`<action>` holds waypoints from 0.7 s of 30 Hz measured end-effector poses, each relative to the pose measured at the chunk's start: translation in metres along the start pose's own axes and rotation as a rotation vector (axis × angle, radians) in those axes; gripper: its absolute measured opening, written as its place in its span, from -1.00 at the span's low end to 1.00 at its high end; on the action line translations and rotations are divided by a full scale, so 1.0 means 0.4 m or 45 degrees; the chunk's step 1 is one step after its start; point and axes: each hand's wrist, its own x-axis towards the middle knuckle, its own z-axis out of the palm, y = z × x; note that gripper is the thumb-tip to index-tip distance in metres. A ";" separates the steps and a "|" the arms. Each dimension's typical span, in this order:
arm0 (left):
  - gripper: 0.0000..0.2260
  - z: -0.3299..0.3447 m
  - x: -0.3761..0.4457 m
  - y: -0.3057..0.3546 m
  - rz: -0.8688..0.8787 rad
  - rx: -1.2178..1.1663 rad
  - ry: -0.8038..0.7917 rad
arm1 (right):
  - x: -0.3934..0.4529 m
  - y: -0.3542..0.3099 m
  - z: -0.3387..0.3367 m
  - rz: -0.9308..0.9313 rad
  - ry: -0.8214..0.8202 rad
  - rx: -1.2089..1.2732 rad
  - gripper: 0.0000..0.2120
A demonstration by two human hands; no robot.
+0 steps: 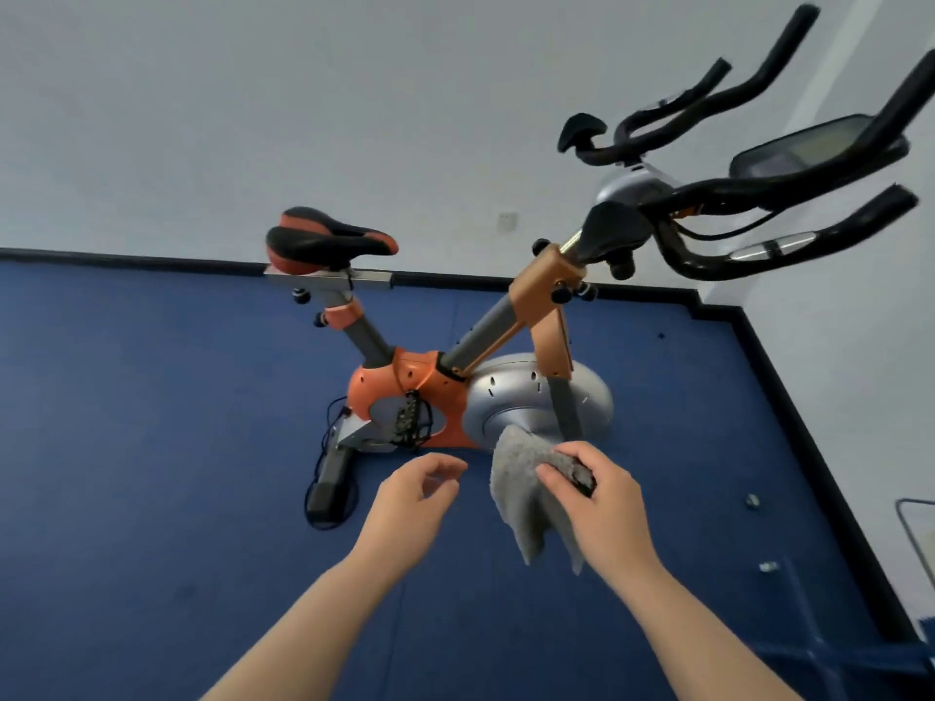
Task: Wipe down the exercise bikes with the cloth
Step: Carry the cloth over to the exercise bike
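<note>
An orange and grey exercise bike [430, 392] stands on the blue floor in front of me, with a black and orange saddle [329, 240] at the left and black handlebars [759, 194] with a dark console [814, 146] at the upper right. My right hand [602, 503] grips a grey cloth [526, 493], which hangs down in front of the silver flywheel cover [536, 402]. My left hand [420, 498] hovers beside it with loosely curled fingers, holding nothing and not touching the bike.
A black cable and power block [326, 493] lie by the bike's rear foot. White walls with a black skirting [789, 397] close the corner at the right. Small bits [752, 501] lie on the floor there, and a white frame [916, 538] shows at the right edge.
</note>
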 end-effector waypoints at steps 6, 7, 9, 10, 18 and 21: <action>-0.75 -0.249 0.018 -0.086 -0.019 0.032 0.057 | 0.015 -0.126 0.237 -0.048 -0.024 0.041 -0.93; -0.74 -0.277 0.025 -0.093 -0.023 0.021 0.064 | 0.022 -0.145 0.265 -0.063 -0.031 0.038 -0.92; -0.74 -0.327 0.046 -0.105 -0.018 -0.004 0.082 | 0.050 -0.178 0.314 -0.091 -0.045 0.031 -0.89; -0.74 -0.350 0.060 -0.113 -0.016 -0.017 0.099 | 0.068 -0.192 0.339 -0.104 -0.056 0.026 -0.88; -0.76 -0.523 0.223 -0.199 -0.067 -0.018 0.125 | 0.253 -0.248 0.566 -0.119 -0.158 0.035 -0.93; -0.77 -0.607 0.308 -0.225 -0.100 0.005 0.133 | 0.340 -0.268 0.649 -0.116 -0.209 0.057 -0.95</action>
